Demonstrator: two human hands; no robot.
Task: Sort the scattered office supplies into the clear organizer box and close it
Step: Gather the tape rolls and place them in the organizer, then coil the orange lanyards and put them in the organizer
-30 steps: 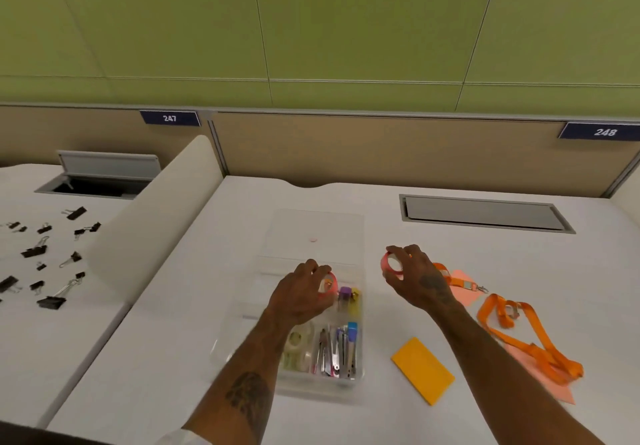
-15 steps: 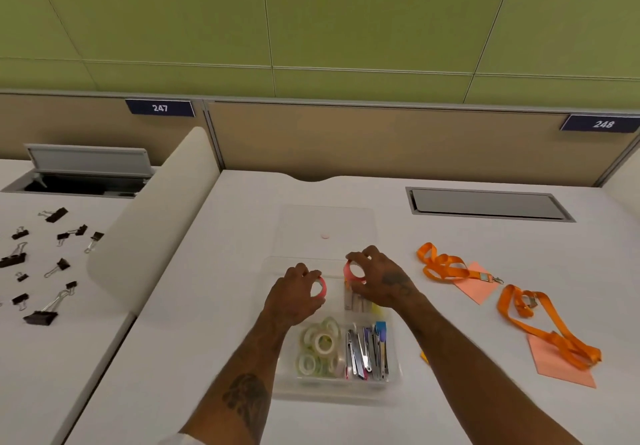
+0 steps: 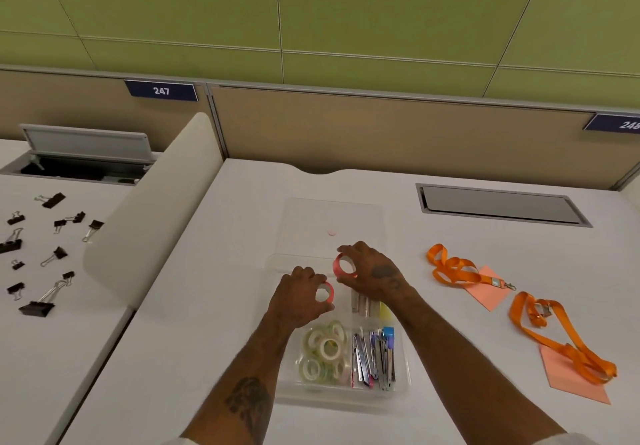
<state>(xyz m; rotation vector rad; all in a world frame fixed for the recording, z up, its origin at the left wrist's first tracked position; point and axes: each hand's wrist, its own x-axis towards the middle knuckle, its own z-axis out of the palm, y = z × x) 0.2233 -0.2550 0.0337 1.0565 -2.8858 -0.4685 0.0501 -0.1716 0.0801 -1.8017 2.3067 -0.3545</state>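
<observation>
Pinching a pink roll apiece, both hands are clamped on tape. The left hand (image 3: 299, 300) curls its fingers (image 3: 306, 273) round the left roll (image 3: 328, 292). The right hand (image 3: 375, 276) holds the right roll (image 3: 343, 266) between thumb and fingers (image 3: 353, 248), its hole turned to the camera. The two rolls hang just apart, over the far half of the box (image 3: 406, 384).

A second ago the right hand held its roll out over the worktop (image 3: 207, 306), right of the box and near a lanyard. It has since swung in beside the left hand, which was over the box already. Both rolls look ready to go down into a far compartment; which one I cannot tell, as the hands hide it.

The box is clear and shallow. Its near left compartment holds clear tape (image 3: 325, 351), its near right one pens and metal tools (image 3: 375, 358), with pale and yellow pieces (image 3: 384, 310) beyond, partly under the right wrist. The lid (image 3: 332, 216) lies open flat behind it.

Outside it are two orange lanyards (image 3: 457, 268) on salmon papers (image 3: 575, 377) to the right, and binder clips (image 3: 34, 307) past the divider (image 3: 152, 209). Sorting seems well short of done, so closing must wait.
</observation>
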